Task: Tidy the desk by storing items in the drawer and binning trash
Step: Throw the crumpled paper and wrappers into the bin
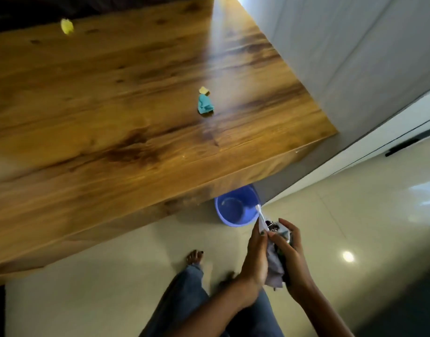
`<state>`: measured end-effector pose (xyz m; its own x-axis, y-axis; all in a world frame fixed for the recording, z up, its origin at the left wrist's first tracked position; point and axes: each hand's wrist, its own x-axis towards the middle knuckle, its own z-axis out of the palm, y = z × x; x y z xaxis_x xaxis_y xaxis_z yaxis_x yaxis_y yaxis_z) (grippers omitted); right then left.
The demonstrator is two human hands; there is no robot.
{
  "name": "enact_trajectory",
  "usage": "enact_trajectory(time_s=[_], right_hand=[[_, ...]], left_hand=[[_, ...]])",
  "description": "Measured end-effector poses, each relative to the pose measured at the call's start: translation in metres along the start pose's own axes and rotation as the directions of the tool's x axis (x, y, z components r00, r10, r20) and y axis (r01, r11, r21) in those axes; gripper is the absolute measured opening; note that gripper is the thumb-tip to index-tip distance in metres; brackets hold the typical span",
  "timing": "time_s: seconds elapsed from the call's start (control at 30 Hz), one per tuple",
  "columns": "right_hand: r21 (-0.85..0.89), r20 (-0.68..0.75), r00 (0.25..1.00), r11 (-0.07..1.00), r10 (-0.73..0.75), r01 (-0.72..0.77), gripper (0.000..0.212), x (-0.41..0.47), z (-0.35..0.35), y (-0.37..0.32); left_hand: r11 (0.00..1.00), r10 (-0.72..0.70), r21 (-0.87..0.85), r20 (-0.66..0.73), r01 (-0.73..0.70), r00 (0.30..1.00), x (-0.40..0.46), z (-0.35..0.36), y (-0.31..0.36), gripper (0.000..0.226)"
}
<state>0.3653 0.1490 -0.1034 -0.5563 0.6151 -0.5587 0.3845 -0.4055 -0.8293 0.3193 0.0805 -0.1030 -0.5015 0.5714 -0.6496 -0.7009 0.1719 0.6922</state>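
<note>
both hands are curled round one loose bundle of wrappers and scraps [274, 259], the left hand [254, 261] pinching its near side and the right hand [293, 257] cupping the far side, with a white strip poking out the top towards the blue bin [236, 207] just beyond the fingertips. the bundle sits short of the rim and the bin is half tucked under the desk [136, 117] edge, so letting go here could scatter bits on the floor. farther off, beyond and left of the hands, a crumpled blue paper [204, 104] and a yellow scrap [67, 26] lie on the desk, easy to overlook.
</note>
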Motion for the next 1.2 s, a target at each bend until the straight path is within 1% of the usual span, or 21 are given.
enact_trajectory(time_s=[0.1, 0.17, 0.2, 0.27, 0.33, 0.4, 0.43, 0.47, 0.5, 0.57, 0.6, 0.67, 0.73, 0.8, 0.83, 0.9, 0.93, 0.97, 1.0, 1.1, 1.2], right_hand=[[0.145, 0.020, 0.979, 0.968, 0.202, -0.203, 0.023, 0.035, -0.019, 0.010], [0.181, 0.066, 0.951, 0.933, 0.303, -0.310, 0.016, 0.066, -0.035, 0.020], [0.179, 0.087, 0.939, 0.922, 0.334, -0.344, 0.013, 0.077, -0.039, 0.027], [0.106, 0.183, 0.922, 0.925, 0.342, -0.364, 0.012, 0.114, -0.050, 0.034], [0.018, 0.297, 0.894, 0.935, 0.334, -0.355, 0.020, 0.157, -0.059, 0.041], [-0.079, 0.349, 0.840, 0.906, 0.416, -0.416, 0.026, 0.194, -0.063, 0.046], [-0.114, 0.354, 0.822, 0.893, 0.447, -0.436, 0.029, 0.211, -0.064, 0.050], [-0.145, 0.353, 0.812, 0.884, 0.465, -0.444, 0.033, 0.227, -0.065, 0.055], [-0.174, 0.346, 0.804, 0.875, 0.484, -0.452, 0.036, 0.240, -0.065, 0.060], [-0.210, 0.334, 0.775, 0.844, 0.537, -0.494, 0.035, 0.267, -0.062, 0.065], [-0.209, 0.302, 0.773, 0.830, 0.558, -0.517, 0.034, 0.276, -0.060, 0.065], [-0.219, 0.241, 0.771, 0.807, 0.590, -0.549, 0.037, 0.299, -0.056, 0.069], [-0.278, 0.204, 0.754, 0.775, 0.625, -0.567, 0.045, 0.318, -0.052, 0.073], [-0.338, 0.176, 0.744, 0.749, 0.644, -0.569, 0.050, 0.336, -0.047, 0.081], [-0.354, 0.166, 0.747, 0.746, 0.644, -0.564, 0.048, 0.342, -0.045, 0.085], [-0.368, 0.148, 0.750, 0.740, 0.644, -0.563, 0.047, 0.350, -0.037, 0.089], [-0.374, 0.152, 0.751, 0.740, 0.643, -0.558, 0.047, 0.351, -0.033, 0.089], [-0.394, 0.163, 0.754, 0.742, 0.637, -0.542, 0.047, 0.353, -0.030, 0.093], [-0.417, 0.168, 0.754, 0.739, 0.635, -0.529, 0.047, 0.355, -0.027, 0.096], [-0.429, 0.134, 0.758, 0.727, 0.638, -0.536, 0.047, 0.359, -0.026, 0.107], [-0.450, 0.124, 0.765, 0.723, 0.632, -0.524, 0.044, 0.358, -0.027, 0.117]], left_hand=[[0.997, 0.010, 0.070, -0.008, -0.010, 1.000, 0.040, 0.012, -0.009, 0.046], [0.997, -0.010, 0.081, -0.057, 0.015, 0.998, 0.068, 0.023, -0.017, 0.048], [0.995, -0.036, 0.087, -0.104, 0.045, 0.994, 0.078, 0.024, -0.023, 0.047], [0.994, -0.072, 0.060, -0.246, 0.090, 0.966, 0.103, 0.033, -0.036, 0.041], [0.993, -0.099, 0.024, -0.368, 0.116, 0.925, 0.138, 0.042, -0.053, 0.037], [0.987, -0.157, -0.029, -0.438, 0.160, 0.885, 0.172, 0.046, -0.068, 0.033], [0.984, -0.178, -0.070, -0.451, 0.165, 0.875, 0.187, 0.045, -0.072, 0.026], [0.980, -0.194, -0.133, -0.447, 0.150, 0.873, 0.202, 0.042, -0.075, 0.017], [0.971, -0.206, -0.200, -0.443, 0.127, 0.873, 0.217, 0.039, -0.076, 0.019], [0.953, -0.220, -0.290, -0.451, 0.091, 0.865, 0.244, 0.030, -0.074, 0.036], [0.947, -0.222, -0.313, -0.454, 0.079, 0.863, 0.257, 0.025, -0.074, 0.042], [0.935, -0.220, -0.354, -0.503, 0.033, 0.836, 0.280, 0.011, -0.079, 0.048], [0.905, -0.235, -0.425, -0.518, -0.009, 0.823, 0.298, -0.004, -0.088, 0.052], [0.876, -0.314, -0.481, -0.499, 0.043, 0.808, 0.314, -0.017, -0.096, 0.058], [0.885, -0.339, -0.459, -0.515, 0.081, 0.787, 0.322, -0.022, -0.103, 0.058], [0.869, -0.424, -0.459, -0.494, 0.186, 0.759, 0.338, -0.031, -0.117, 0.061], [0.856, -0.455, -0.468, -0.483, 0.219, 0.748, 0.344, -0.035, -0.122, 0.075], [0.850, -0.476, -0.470, -0.492, 0.238, 0.729, 0.345, -0.036, -0.121, 0.076], [0.868, -0.454, -0.443, -0.518, 0.226, 0.725, 0.344, -0.035, -0.118, 0.070], [0.914, -0.397, -0.311, -0.556, 0.260, 0.731, 0.337, -0.034, -0.112, 0.052], [0.941, -0.335, -0.176, -0.600, 0.289, 0.726, 0.336, -0.039, -0.118, 0.042]])
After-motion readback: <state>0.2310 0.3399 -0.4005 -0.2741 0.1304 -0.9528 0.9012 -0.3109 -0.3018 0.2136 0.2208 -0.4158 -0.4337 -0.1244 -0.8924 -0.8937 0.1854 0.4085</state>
